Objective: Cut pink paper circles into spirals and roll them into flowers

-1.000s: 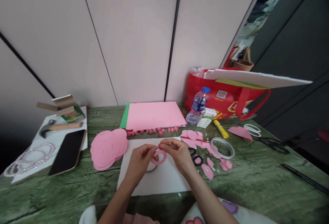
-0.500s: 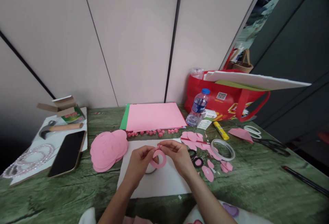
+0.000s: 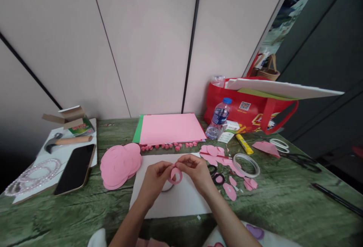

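Between my fingertips a pink paper strip curls into a small ring above a white board. My left hand is closed, pinching the strip from the left. From the right, my right hand pinches its upper end between thumb and fingers. Part of a round outline shows on the board behind my left fingertips. Black-handled scissors lie beside my right wrist, partly hidden. Left of the board sits a pile of pink paper circles. Small rolled pink paper roses line the board's far side.
Pink paper sheets lie at the back. On the right are a water bottle, a red bag, a glue stick, a tape roll and pink scraps. A phone and hammer lie left.
The paper ring between my fingers has become smaller and tighter. Both hands stay in nearly the same place, and the other things have not moved.
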{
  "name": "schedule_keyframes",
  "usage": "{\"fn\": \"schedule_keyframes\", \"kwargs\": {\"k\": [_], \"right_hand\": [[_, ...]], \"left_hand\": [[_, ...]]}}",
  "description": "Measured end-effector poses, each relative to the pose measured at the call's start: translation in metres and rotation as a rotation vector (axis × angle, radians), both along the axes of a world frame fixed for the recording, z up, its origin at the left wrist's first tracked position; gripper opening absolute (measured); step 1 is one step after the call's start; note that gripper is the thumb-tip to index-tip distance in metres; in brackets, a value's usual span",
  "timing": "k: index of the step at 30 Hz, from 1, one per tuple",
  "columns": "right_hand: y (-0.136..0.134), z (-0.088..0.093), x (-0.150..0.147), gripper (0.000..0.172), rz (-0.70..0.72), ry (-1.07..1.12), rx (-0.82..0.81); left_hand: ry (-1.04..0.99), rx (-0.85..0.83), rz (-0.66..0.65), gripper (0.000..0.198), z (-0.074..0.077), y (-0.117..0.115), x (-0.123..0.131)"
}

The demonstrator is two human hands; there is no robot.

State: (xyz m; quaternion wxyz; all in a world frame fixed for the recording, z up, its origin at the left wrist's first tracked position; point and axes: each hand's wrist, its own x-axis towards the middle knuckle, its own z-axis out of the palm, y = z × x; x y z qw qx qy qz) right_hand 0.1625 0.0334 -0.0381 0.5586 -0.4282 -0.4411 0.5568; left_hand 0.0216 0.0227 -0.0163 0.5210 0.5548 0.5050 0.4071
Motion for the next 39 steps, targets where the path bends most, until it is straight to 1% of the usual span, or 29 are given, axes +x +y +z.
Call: {"fn": "schedule_keyframes", "kwargs": {"k": [6, 11, 15, 23, 27, 33, 39], "right_hand": [[-0.001, 0.002, -0.001, 0.019, -0.038, -0.033, -0.022], [-0.001, 0.004, -0.001, 0.021, 0.015, -0.017, -0.003], [0.000, 0.001, -0.001, 0.018, 0.022, 0.020, 0.004], [0.003, -0.008, -0.002, 0.017, -0.042, 0.034, -0.015], [0.003, -0.008, -0.002, 0.018, -0.013, 0.001, -0.009], [0.003, -0.006, -0.002, 0.021, 0.085, 0.006, 0.032], [0.003, -0.007, -0.003, 0.020, 0.045, 0.049, -0.003]], "left_hand": [[-0.023, 0.015, 0.019, 0.022, -0.003, 0.001, -0.001], [-0.028, 0.021, 0.026, 0.023, -0.003, 0.001, -0.002], [-0.029, 0.013, 0.018, 0.021, -0.001, 0.000, -0.001], [-0.057, -0.020, -0.002, 0.018, -0.001, -0.002, 0.000], [-0.068, -0.013, -0.003, 0.019, -0.001, 0.000, -0.001], [-0.095, -0.019, -0.019, 0.022, -0.003, 0.001, -0.002], [-0.097, -0.055, -0.034, 0.025, -0.001, 0.000, -0.001]]}}
